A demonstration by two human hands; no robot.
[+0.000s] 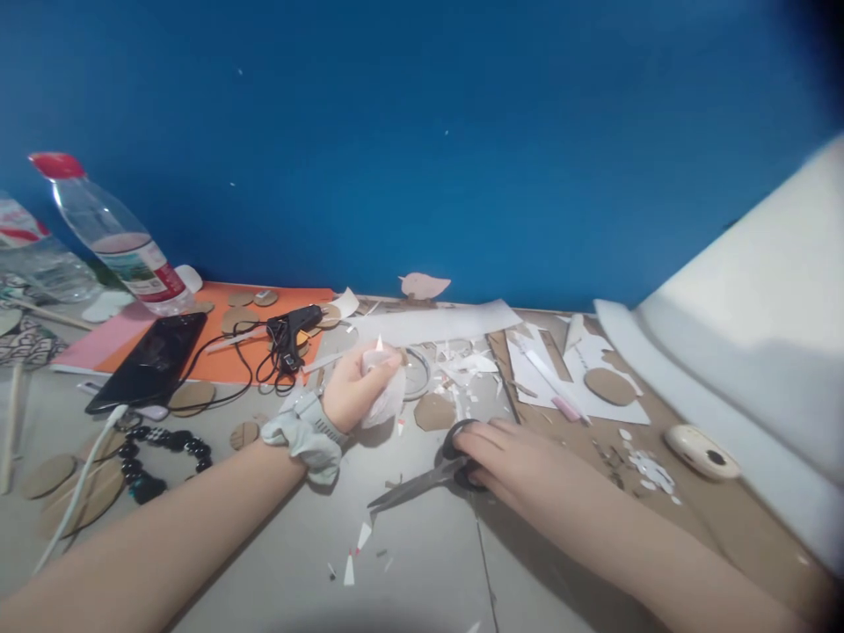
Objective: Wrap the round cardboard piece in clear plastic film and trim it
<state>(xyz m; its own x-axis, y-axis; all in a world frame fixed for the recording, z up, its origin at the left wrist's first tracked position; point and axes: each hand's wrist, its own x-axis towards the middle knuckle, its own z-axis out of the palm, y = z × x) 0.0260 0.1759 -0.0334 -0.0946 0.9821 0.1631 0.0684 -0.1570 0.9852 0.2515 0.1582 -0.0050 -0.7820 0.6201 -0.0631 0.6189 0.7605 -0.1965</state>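
Observation:
My left hand (356, 387), with a pale scrunchie on its wrist, is closed around a thin whitish sheet (386, 406). Whether the sheet is paper or plastic I cannot tell. A small white pointed tip rises above the thumb. On the grey tabletop, my right hand (491, 448) has its fingers on the black handles of a pair of scissors (415, 485), whose blades point to the left. Small white triangular scraps (349, 569) with red tips lie below the blades. Behind my right hand rests a cardboard polygon (435, 411).
To the left are a glue gun (290, 338) on an orange sheet, a black phone (149, 362), a bottle (128, 242) and a beaded bracelet (164, 453). White scraps (468, 360) litter the middle. A cream oval device (702, 453) sits at right. A blue wall stands behind.

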